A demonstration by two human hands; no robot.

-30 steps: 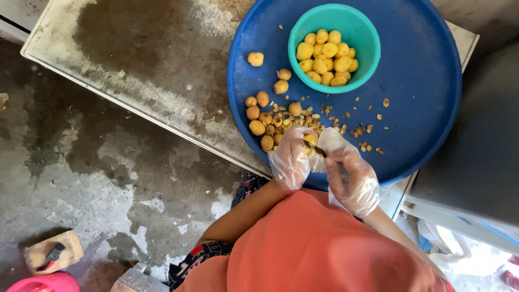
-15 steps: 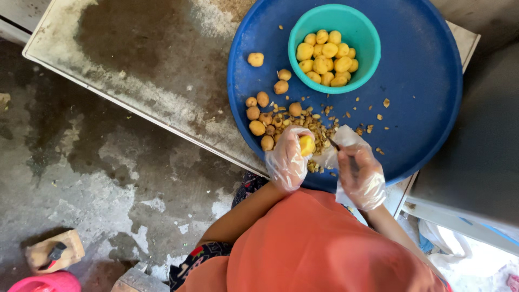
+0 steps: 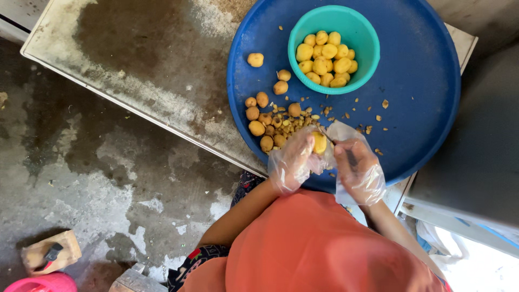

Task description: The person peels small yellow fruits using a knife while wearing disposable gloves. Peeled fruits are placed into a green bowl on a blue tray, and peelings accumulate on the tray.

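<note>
I am curling the fingers of my left hand (image 3: 293, 160), inside a clear plastic glove, around a small yellow potato (image 3: 319, 143), and I am closing my right hand (image 3: 359, 170), gloved the same way, around the handle of a thin knife (image 3: 336, 146) whose tip is reaching the potato from the right. Just beyond my left fingertips a heap of brown peelings (image 3: 286, 124) is lying on the big blue tray (image 3: 421, 81), and unpeeled brown potatoes (image 3: 258, 114) are sitting around that heap, up and to the left of my fingers, with a few strays farther off. Well past my fingers the teal bowl (image 3: 361, 38) is holding the peeled yellow potatoes (image 3: 326, 58); nothing is standing between my hands and it except scattered bits of peel. Half a second ago my hands were sitting slightly farther apart with the potato more exposed; now my right hand is pressing in closer and the knife is lying against the potato. The near rim of the tray is running right under my wrists, and the edge of the stained grey table (image 3: 135, 59) is slanting away to the left of my left hand. To the right of my right fingers the tray is lying mostly bare. Down on the wet concrete floor (image 3: 81, 178), far from my hands, a wooden block (image 3: 50, 253) is lying beside something pink.
</note>
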